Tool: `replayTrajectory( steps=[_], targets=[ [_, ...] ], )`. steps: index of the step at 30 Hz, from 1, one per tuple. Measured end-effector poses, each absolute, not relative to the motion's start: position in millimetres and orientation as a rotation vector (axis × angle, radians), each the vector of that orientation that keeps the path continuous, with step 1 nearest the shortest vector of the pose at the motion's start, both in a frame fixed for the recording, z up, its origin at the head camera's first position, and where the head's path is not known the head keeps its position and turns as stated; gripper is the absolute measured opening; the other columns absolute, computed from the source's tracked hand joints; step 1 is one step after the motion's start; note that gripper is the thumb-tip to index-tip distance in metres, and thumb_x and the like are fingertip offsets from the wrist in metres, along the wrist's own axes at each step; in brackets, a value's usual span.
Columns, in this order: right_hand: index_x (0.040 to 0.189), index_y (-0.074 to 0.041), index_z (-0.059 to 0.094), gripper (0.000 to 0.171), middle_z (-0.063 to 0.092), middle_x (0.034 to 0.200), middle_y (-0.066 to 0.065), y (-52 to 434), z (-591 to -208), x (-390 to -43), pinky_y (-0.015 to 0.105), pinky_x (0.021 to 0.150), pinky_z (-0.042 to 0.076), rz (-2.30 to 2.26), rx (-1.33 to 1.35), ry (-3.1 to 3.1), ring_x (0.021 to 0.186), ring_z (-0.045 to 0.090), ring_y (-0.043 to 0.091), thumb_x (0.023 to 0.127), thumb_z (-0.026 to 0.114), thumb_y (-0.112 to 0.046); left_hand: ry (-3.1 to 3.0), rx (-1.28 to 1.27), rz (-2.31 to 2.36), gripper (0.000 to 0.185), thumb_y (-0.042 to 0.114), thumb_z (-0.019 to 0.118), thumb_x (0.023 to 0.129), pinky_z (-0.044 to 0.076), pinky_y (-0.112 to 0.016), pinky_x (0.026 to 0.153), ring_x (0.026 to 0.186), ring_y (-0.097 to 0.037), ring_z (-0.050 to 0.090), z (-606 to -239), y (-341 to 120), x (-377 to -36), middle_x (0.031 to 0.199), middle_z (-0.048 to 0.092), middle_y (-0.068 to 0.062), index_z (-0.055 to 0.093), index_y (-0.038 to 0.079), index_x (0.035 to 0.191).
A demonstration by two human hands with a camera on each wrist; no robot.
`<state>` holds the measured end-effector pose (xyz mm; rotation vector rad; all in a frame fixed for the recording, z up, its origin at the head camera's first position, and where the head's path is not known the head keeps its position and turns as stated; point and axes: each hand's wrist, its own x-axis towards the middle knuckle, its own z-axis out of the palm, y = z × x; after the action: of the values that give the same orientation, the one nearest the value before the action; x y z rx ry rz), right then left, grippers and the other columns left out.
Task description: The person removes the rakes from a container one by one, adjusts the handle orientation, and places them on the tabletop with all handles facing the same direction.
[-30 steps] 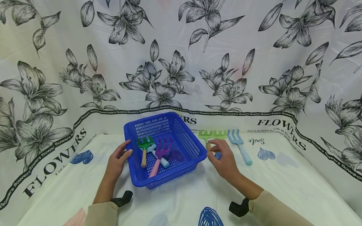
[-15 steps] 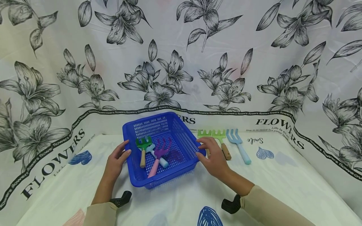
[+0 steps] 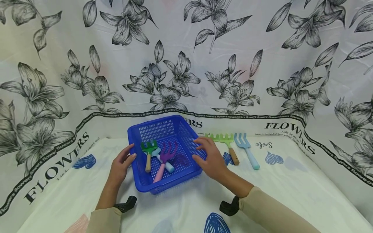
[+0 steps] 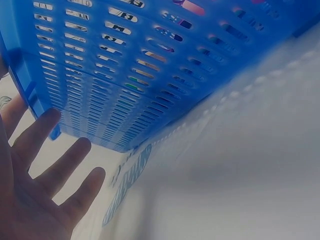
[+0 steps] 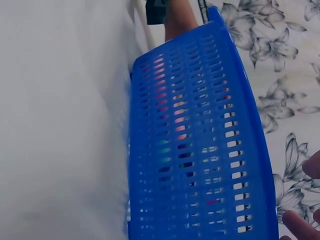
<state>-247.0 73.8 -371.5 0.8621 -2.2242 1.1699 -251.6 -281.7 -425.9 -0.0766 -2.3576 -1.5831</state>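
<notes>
Floral cloth backs head view's rakes (image 3: 158,157); wrist views show only basket (image 4: 125,75) mesh beside open hands (image 4: 35,190).

Cloth-covered table (image 3: 291,181)
A blue basket (image 3: 163,187) sits mid-frame; three garden forks (image 3: 230,147) lie just right of it.

Basket (image 3: 163,129) between both hands, apparently three rakes (image 3: 159,158) inside, others (image 3: 233,147) right.

"FLOWERS" large on cloth (image 3: 58,168), lower left and centre right | "flowers" repeated along black border band | "Smile" right of centre
</notes>
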Motion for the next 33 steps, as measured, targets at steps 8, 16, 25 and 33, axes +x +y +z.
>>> replayTrajectory(
  steps=[8, 16, 25, 33],
  targets=[
    [0.133, -0.011, 0.053, 0.048, 0.045, 0.135, 0.006, 57, -364, -251, 0.043, 0.084, 0.055, 1.277, 0.875, -2.323, 0.106, 0.064, 0.024, 0.088, 0.072, -0.010, -2.371, -0.053, -1.603, 0.060, 0.037, 0.053, 0.100, 0.028, -0.063, 0.106, 0.140, -0.043, 0.029, -423, -282, -251, 0.155, 0.030, -0.017, 0.034, 0.017, 0.152],
    [0.138, -0.013, 0.048, 0.053, 0.044, 0.139, 0.007, 40, -357, -252, 0.040, 0.086, 0.052, 1.472, 0.838, -2.443, 0.108, 0.062, 0.024, 0.090, 0.069, -0.013, -2.375, -0.062, -1.612, 0.059, 0.035, 0.053, 0.100, 0.027, -0.064, 0.106, 0.139, -0.044, 0.028, -419, -281, -248, 0.155, 0.029, -0.018, 0.033, 0.014, 0.153],
    [0.137, -0.017, 0.049, 0.049, 0.041, 0.143, 0.005, 24, -358, -252, 0.036, 0.088, 0.053, 1.525, 0.852, -2.481, 0.111, 0.062, 0.023, 0.091, 0.068, -0.015, -2.367, -0.052, -1.606, 0.060, 0.040, 0.053, 0.099, 0.029, -0.062, 0.106, 0.140, -0.041, 0.030, -426, -283, -253, 0.156, 0.030, -0.013, 0.035, 0.019, 0.152],
    [0.134, -0.020, 0.052, 0.048, 0.040, 0.145, 0.004, 15, -361, -254, 0.031, 0.082, 0.055, 1.445, 0.768, -2.602, 0.112, 0.060, 0.024, 0.091, 0.070, -0.018, -2.373, -0.053, -1.606, 0.060, 0.040, 0.053, 0.099, 0.028, -0.062, 0.106, 0.140, -0.041, 0.029, -428, -282, -256, 0.156, 0.030, -0.014, 0.034, 0.020, 0.152]
  ],
)
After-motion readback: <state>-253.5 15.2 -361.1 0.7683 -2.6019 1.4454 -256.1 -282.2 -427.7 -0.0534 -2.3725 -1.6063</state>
